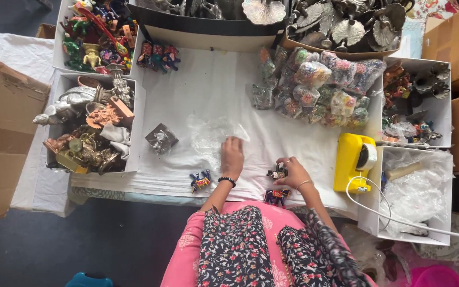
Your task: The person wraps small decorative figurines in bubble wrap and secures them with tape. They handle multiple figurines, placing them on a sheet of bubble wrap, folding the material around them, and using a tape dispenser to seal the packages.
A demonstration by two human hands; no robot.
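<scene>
Figurine (278,171) inside right hand (293,174) grip

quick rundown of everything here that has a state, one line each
left hand: flat on the clear plastic bag
right hand: pinching a small dark figurine
blue figurine: lying loose near the table edge
purple figurine: loose below the right hand
yellow tape dispenser: loaded with tape
</scene>
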